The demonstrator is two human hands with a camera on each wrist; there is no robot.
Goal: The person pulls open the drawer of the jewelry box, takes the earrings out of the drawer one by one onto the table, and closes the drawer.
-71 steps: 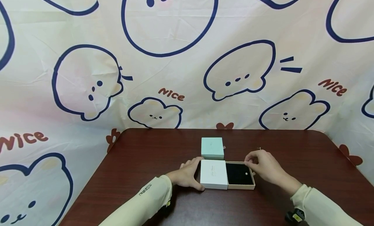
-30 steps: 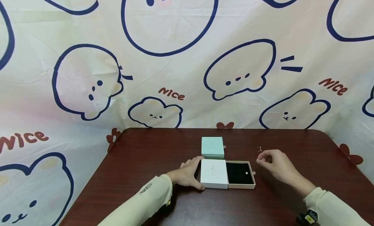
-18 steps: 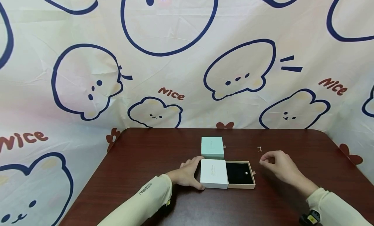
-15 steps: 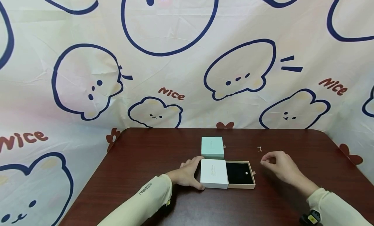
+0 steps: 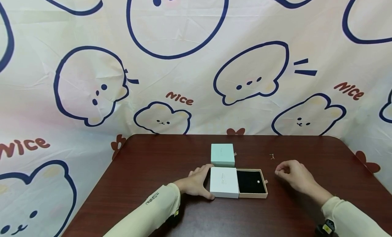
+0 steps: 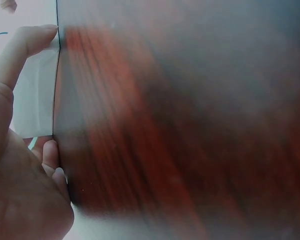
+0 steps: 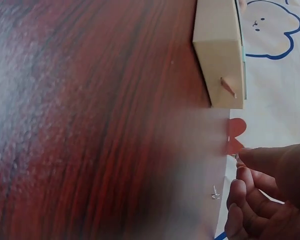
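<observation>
My left hand (image 5: pixel 196 184) grips the sleeve of a white jewelry box (image 5: pixel 224 182) at its left end, thumb at the near corner and fingers at the far one. Out of the sleeve's right side stands a drawer (image 5: pixel 252 196) with a black pad (image 5: pixel 249 182), which carries one pearl stud (image 5: pixel 258 182). To the right of the drawer my right hand (image 5: pixel 295 175) is held over the table. Its thumb and forefinger pinch a small thin earring (image 7: pixel 233 155), mostly hidden by the fingertips. Small metallic earrings (image 5: pixel 272 156) lie on the table just beyond this hand.
A mint-green box (image 5: pixel 222 155) with a small ribbon tab stands directly behind the white one. A ribbon tab (image 5: pixel 266 181) sticks out from the drawer's right end. The dark wooden table (image 5: pixel 159 152) ends at a printed cloth backdrop (image 5: pixel 202 77).
From the drawer's far right corner, my right hand has moved right, away from the box, and slightly nearer me. The left hand and both boxes have stayed in place.
</observation>
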